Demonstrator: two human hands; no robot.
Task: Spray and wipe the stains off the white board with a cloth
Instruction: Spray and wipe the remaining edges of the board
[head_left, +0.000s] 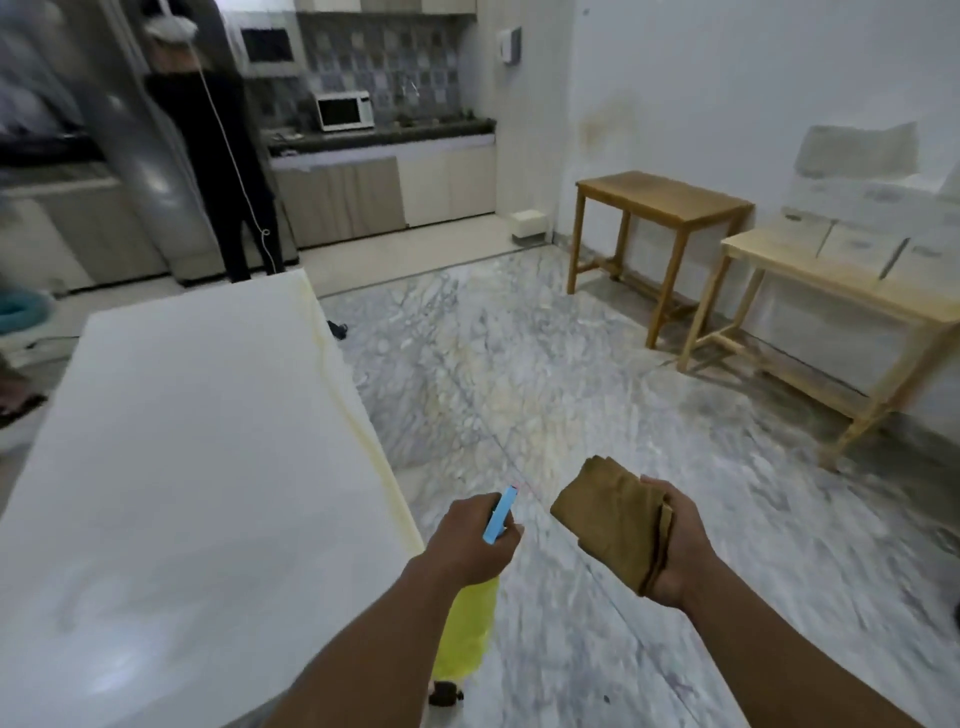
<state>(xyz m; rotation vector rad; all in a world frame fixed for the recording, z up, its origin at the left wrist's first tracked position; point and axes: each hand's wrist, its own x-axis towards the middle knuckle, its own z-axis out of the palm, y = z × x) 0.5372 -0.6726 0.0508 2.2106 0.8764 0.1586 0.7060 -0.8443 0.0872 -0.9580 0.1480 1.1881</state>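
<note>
The white board (197, 441) lies flat on the left and runs from the near edge toward the kitchen. Faint grey smudges mark its near part. My left hand (475, 545) is shut on a spray bottle (467, 629) with a yellow body and a blue nozzle, held just past the board's right edge over the floor. My right hand (675, 545) is shut on a folded brown cloth (613, 519), to the right of the bottle and away from the board.
Another person (218, 140) stands at the far kitchen counter (384, 135) beyond the board. Two wooden tables (660, 202) (831, 280) line the right wall. Marble floor (519, 364) spreads between the board and the tables.
</note>
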